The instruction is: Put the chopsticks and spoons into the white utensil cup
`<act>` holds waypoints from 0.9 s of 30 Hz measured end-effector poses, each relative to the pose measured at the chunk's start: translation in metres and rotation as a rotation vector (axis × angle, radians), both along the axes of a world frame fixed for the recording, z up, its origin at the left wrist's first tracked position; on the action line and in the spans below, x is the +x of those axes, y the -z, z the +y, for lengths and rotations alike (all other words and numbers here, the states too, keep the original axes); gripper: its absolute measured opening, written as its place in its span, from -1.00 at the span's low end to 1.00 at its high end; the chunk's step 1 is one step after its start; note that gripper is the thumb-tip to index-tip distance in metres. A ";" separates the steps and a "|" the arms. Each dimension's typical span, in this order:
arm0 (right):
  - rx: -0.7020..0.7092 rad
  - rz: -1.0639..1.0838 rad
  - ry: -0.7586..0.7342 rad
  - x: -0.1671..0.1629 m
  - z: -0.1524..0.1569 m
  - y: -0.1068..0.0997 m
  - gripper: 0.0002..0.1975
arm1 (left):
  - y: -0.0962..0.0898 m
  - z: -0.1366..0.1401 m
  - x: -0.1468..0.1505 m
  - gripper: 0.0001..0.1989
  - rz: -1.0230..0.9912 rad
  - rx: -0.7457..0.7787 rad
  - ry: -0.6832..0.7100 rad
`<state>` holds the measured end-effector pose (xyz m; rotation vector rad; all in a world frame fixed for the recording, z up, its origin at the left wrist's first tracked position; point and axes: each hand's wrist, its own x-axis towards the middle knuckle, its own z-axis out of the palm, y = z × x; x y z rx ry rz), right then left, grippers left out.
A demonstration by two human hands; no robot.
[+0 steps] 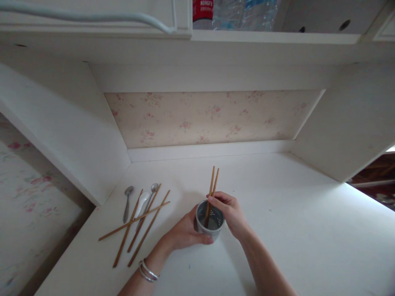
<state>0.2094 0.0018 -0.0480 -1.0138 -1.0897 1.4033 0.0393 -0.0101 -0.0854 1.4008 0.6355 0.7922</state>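
Observation:
A round metal utensil holder with small holes in its wall stands on the white table. My left hand is wrapped round its left side and front. Between the fingers of my right hand is a pair of wooden chopsticks, their lower ends inside the holder and their tops pointing up. To the left lie several loose chopsticks, some crossing each other. Among them are a white spoon and a long-handled metal spoon. Another metal spoon lies farther left.
White side panels and an overhead shelf enclose the table. Plastic-wrapped bottles stand on the shelf. A pale cable hangs across the upper left. Floral wallpaper shows at the back.

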 end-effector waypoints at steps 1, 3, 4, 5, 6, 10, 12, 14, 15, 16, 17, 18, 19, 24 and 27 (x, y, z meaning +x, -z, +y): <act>0.002 0.001 0.006 0.000 0.000 0.000 -0.75 | 0.000 0.000 0.000 -0.13 -0.006 -0.001 0.008; 0.010 0.001 0.021 0.000 0.000 0.000 -0.74 | 0.000 0.000 0.000 -0.13 -0.016 -0.004 0.016; 0.016 -0.001 0.033 0.000 0.000 -0.001 -0.73 | -0.001 0.000 0.000 -0.13 -0.017 -0.006 0.015; 0.024 -0.006 0.047 0.001 0.000 -0.001 -0.73 | -0.002 -0.001 0.001 -0.13 -0.017 -0.009 0.012; 0.032 -0.015 0.062 0.001 0.000 -0.002 -0.72 | -0.003 -0.001 0.001 -0.13 -0.017 -0.010 0.009; 0.038 -0.071 0.096 0.001 0.000 -0.003 -0.71 | -0.006 -0.002 0.001 -0.13 -0.033 -0.019 0.009; 0.037 -0.098 0.099 0.000 0.000 -0.002 -0.70 | -0.005 -0.002 0.002 -0.11 -0.035 -0.022 0.008; 0.043 -0.118 0.088 0.000 0.000 -0.001 -0.70 | -0.005 -0.001 0.002 -0.10 -0.041 -0.021 0.007; 0.047 -0.125 0.078 0.000 0.001 -0.001 -0.71 | -0.004 -0.001 0.002 -0.09 -0.042 -0.020 0.007; 0.049 -0.129 0.069 0.001 0.001 0.000 -0.72 | -0.004 -0.001 0.002 -0.10 -0.039 -0.019 0.007; 0.051 -0.131 0.061 0.001 0.001 0.000 -0.72 | -0.004 -0.001 0.002 -0.11 -0.034 -0.019 0.008; 0.052 -0.132 0.056 0.001 0.002 0.000 -0.72 | -0.004 -0.001 0.002 -0.11 -0.025 -0.019 0.008; 0.052 -0.132 0.053 0.001 0.002 0.001 -0.72 | -0.004 -0.002 0.002 -0.12 -0.016 -0.017 0.006; 0.039 -0.116 0.029 0.001 0.001 -0.002 -0.71 | -0.002 -0.001 0.001 -0.13 -0.018 -0.005 -0.002; 0.028 -0.117 0.008 0.002 0.000 -0.004 -0.70 | 0.000 0.000 0.000 -0.11 -0.015 -0.004 0.007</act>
